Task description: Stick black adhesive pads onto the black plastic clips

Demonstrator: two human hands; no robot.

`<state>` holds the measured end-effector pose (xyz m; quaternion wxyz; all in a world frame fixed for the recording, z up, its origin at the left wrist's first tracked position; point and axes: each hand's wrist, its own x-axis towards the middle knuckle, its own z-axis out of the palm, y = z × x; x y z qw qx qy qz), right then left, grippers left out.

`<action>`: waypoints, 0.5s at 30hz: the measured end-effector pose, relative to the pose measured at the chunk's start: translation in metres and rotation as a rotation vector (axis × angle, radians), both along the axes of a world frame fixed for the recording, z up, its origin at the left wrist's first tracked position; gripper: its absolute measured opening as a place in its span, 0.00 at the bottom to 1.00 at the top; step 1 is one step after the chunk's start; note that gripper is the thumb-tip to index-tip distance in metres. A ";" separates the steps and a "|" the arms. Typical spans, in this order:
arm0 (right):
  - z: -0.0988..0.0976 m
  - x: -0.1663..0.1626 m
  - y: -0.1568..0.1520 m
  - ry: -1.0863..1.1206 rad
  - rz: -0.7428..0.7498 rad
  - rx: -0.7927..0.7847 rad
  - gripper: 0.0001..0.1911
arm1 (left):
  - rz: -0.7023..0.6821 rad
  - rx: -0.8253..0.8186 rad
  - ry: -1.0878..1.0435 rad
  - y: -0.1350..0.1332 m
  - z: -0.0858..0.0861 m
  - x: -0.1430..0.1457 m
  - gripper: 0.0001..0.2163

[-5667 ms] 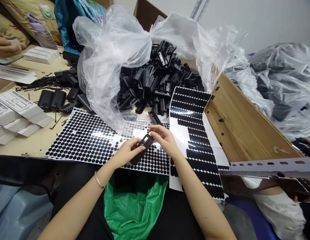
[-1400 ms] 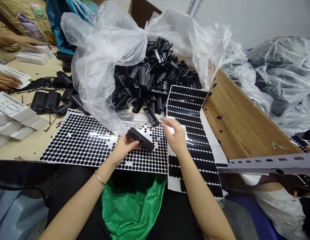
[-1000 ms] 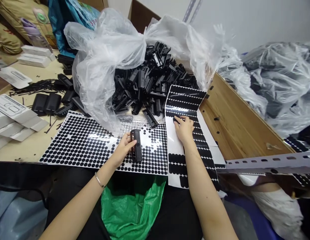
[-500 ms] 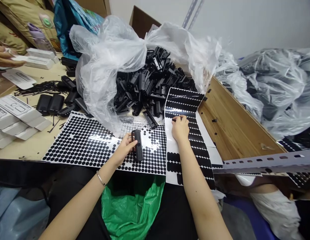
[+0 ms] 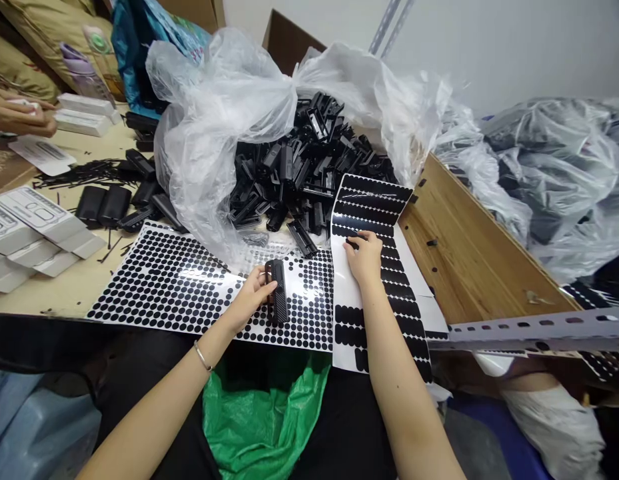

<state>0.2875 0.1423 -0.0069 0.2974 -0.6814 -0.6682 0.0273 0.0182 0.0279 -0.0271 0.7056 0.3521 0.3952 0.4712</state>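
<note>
My left hand is closed around a slim black plastic part with a ribbed, carbon-like lower face, held roughly upright over a white sheet of round black stickers. On the right, my right hand rests on a second sheet with rows of black scalloped-edge stickers. Its thumb and fingers pinch a small black sticker at the left end of a row. Behind both hands, many similar black parts lie heaped in an opened clear plastic bag.
White printed boxes and black cases stand on the left. Another person's hand is at the far left. A wooden board with a perforated metal edge lies right. A green sack hangs below the table edge.
The view has shifted slightly. Between my right thumb and fingers, the black sticker shows a little more. My left hand keeps the black part in place. The other person's hand has moved.
</note>
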 end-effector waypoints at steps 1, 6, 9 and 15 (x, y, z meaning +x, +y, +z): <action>0.000 0.000 0.000 0.007 0.000 -0.001 0.09 | -0.001 0.005 -0.001 0.000 -0.001 0.000 0.20; 0.000 -0.004 0.002 0.053 -0.022 -0.018 0.07 | -0.009 0.022 -0.005 0.000 -0.003 0.001 0.20; 0.000 -0.006 0.003 0.103 -0.050 -0.016 0.04 | 0.000 0.017 -0.008 0.000 -0.004 0.000 0.20; 0.018 -0.005 -0.003 0.234 -0.060 0.087 0.02 | 0.009 0.008 -0.005 -0.001 0.001 0.000 0.20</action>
